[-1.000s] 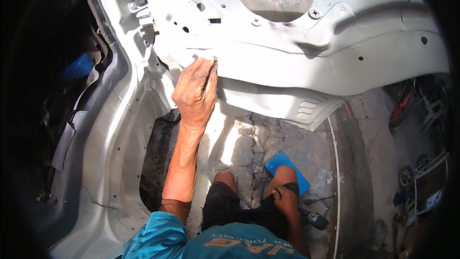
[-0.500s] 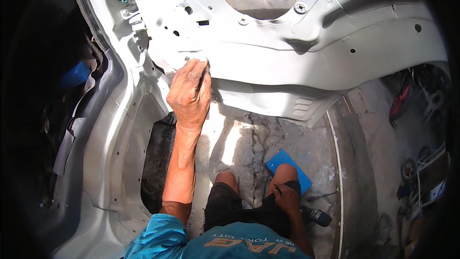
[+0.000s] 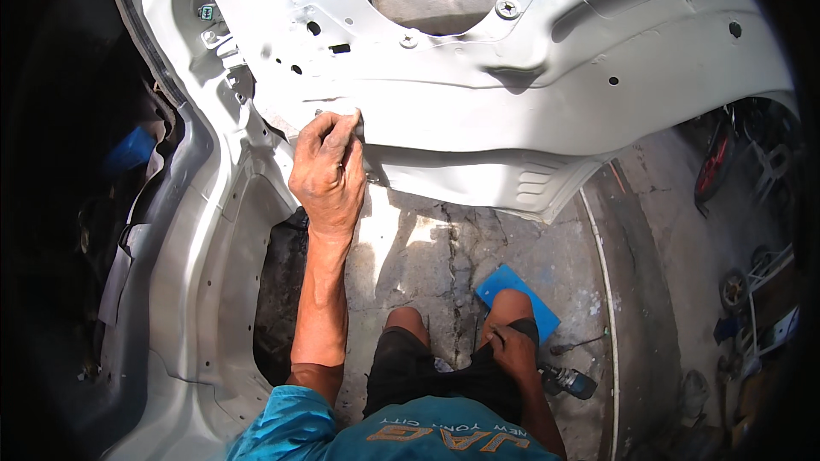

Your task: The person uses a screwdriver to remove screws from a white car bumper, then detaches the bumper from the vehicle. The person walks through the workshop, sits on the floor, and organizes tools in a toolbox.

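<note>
A silvery-white car door (image 3: 478, 124) hangs open in front of me, with round and oblong holes in its inner face. My left hand (image 3: 328, 172) reaches up to the door's lower left edge, its fingers bent and pinched together against the metal. Whatever lies between those fingertips is hidden. My right hand (image 3: 514, 352) rests on my right thigh, just behind the knee, with curled fingers. Something small and dark shows at its fingertips, too unclear to name.
The car's door frame and sill (image 3: 184, 282) curve along the left. A blue board (image 3: 534, 312) lies on the cracked concrete by my right knee, with a power drill (image 3: 571, 382) close by. A pale pipe (image 3: 605, 290) runs along the floor. A wheeled frame (image 3: 756, 290) stands at far right.
The view has shifted slightly, so the door sits a little further left. My left hand stays at the door's lower edge with its fingers pinched. My right hand keeps its place on the thigh.
</note>
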A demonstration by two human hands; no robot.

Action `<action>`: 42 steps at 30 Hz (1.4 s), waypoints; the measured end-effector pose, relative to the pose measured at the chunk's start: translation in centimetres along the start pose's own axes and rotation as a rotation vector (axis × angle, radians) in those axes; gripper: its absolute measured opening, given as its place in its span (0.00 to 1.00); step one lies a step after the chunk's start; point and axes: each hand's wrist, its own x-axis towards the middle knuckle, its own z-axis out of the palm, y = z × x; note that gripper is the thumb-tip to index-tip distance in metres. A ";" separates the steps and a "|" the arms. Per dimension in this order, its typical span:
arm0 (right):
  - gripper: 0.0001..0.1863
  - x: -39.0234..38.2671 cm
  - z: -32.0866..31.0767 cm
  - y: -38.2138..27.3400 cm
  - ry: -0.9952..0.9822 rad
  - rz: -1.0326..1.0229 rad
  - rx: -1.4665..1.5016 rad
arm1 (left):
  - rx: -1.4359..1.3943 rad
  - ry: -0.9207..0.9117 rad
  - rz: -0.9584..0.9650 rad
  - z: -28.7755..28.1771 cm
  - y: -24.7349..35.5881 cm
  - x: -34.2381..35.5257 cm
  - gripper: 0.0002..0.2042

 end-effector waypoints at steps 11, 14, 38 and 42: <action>0.17 0.2 0.7 0.6 0.005 0.029 -0.011 | 0.077 0.077 0.092 0.2 -0.5 0.4 0.13; 0.17 0.2 0.8 1.1 0.011 0.043 -0.031 | 0.083 0.108 0.117 0.5 -0.4 0.3 0.12; 0.17 0.4 1.5 0.5 -0.001 -0.025 -0.029 | 0.003 0.047 0.186 -0.1 -1.4 0.5 0.16; 0.17 0.3 1.5 0.6 0.014 -0.025 -0.050 | 0.047 -0.014 0.222 -0.2 -1.5 0.5 0.16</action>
